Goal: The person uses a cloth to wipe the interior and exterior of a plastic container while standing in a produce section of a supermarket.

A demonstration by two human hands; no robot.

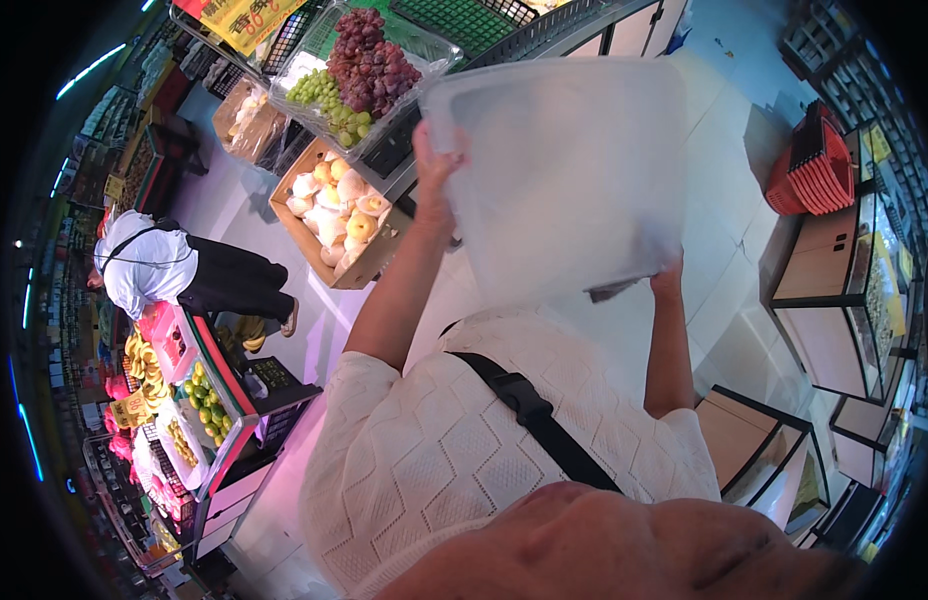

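I hold a large translucent plastic bin (561,180) in front of my chest, tilted, its cloudy surface blurred. My left hand (438,165) grips its left edge, thumb and fingers around the rim. At the lower right corner, my right hand (666,274) holds the bin, with most of the fingers hidden. A small dark piece (614,289) shows at the bin's lower edge near that hand; what it is I cannot tell. Just beyond my left hand, a clear plastic tray holds red grapes (370,64) and green grapes (321,97).
A cardboard box (393,240) of pears in foam nets stands left of my left arm. A person in a white top (149,255) bends by a fruit stand (235,427) with bananas and green fruit. Stacked red shopping baskets (813,169) and display cabinets (820,259) line the right.
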